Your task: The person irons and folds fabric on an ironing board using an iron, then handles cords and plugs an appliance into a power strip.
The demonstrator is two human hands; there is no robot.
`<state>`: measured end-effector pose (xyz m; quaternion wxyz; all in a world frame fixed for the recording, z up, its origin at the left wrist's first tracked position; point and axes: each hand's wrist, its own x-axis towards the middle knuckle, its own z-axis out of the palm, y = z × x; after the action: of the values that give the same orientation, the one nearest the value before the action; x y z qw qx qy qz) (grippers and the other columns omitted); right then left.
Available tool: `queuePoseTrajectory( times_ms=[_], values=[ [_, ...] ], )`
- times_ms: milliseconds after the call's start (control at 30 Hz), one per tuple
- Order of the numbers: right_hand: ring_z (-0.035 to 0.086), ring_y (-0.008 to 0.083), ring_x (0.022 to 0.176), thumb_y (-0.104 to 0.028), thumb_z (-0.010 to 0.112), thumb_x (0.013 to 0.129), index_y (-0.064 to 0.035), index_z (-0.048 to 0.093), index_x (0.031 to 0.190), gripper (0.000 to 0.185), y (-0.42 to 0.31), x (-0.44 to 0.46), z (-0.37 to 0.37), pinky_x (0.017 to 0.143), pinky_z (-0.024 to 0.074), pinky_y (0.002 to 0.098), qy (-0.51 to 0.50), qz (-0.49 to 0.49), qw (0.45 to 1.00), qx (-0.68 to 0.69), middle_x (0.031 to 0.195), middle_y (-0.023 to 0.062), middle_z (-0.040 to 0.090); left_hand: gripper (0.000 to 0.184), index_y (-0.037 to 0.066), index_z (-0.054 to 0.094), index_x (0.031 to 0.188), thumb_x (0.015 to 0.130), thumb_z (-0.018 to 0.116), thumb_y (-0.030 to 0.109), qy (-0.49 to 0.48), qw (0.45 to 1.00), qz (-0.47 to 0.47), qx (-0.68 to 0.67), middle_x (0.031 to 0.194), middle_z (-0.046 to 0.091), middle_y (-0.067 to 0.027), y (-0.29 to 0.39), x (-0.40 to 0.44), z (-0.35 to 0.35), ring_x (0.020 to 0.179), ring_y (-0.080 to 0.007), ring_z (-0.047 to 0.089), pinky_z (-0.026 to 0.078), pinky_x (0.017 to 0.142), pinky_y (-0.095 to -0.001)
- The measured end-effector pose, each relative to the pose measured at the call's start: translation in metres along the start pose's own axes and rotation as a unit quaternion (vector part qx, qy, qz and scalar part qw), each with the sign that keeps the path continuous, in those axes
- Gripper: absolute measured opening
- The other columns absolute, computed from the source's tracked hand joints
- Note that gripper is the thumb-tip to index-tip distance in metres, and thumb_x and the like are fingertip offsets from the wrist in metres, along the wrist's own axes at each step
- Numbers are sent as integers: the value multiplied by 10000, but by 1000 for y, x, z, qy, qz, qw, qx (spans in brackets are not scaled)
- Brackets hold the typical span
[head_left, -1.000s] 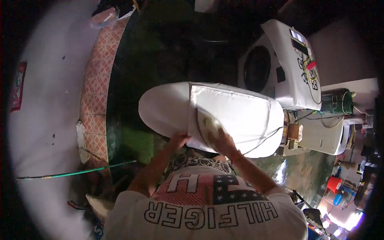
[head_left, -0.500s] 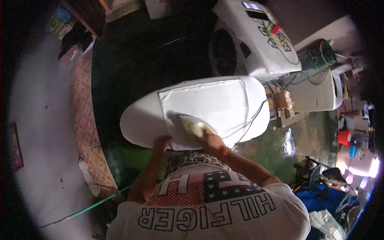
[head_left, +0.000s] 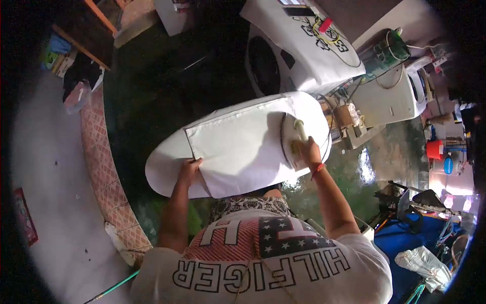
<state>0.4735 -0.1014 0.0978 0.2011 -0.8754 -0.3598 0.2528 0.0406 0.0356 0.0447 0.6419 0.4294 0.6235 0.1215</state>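
Note:
A white cloth (head_left: pixel 238 137) lies spread over a padded ironing board (head_left: pixel 163 162), which has a white cover. My left hand (head_left: pixel 189 171) is at the cloth's left side, fingers closed on its edge. Near the board's right end, my right hand (head_left: pixel 308 151) is wrapped round the handle of a pale clothes iron (head_left: pixel 299 127). The iron looks tipped up, its dark-edged sole turned toward the cloth; whether it touches the board I cannot tell. A dark cord runs beside it.
Beyond the board stands a front-loading washing machine (head_left: pixel 263 63) under a white cover. A green bin (head_left: pixel 392 48) and a white appliance (head_left: pixel 385 99) are at the right. A blue tarp (head_left: pixel 400 253) and a clear bag (head_left: pixel 425 266) lie lower right; a tiled strip (head_left: pixel 104 157) edges the left wall.
The iron has moved right from the cloth's middle to the board's right end and tilted up. My left hand has moved up onto the cloth's left edge. The view has shifted slightly.

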Motion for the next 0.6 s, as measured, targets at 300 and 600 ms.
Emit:
queuePoseTrajectory(
  times_ms=[300, 600],
  values=[
    [596, 412, 834, -278, 555, 774, 45, 526, 944, 367, -46, 83, 4, 711, 471, 429, 29, -72, 996, 37, 884, 283, 599, 331, 136, 462, 563, 794, 638, 295, -30, 999, 25, -1, 462, 356, 49, -11, 8, -2, 401, -65, 323, 237, 400, -248],
    [630, 375, 772, -395, 561, 804, 66, 519, 1005, 505, 9, -52, -7, 654, 482, 424, 7, 53, 997, 46, 794, 264, 619, 359, 164, 403, 551, 786, 639, 298, -37, 999, -1, -29, 518, 356, 67, 5, -4, -2, 440, -54, 320, 215, 414, -245]
  ],
)
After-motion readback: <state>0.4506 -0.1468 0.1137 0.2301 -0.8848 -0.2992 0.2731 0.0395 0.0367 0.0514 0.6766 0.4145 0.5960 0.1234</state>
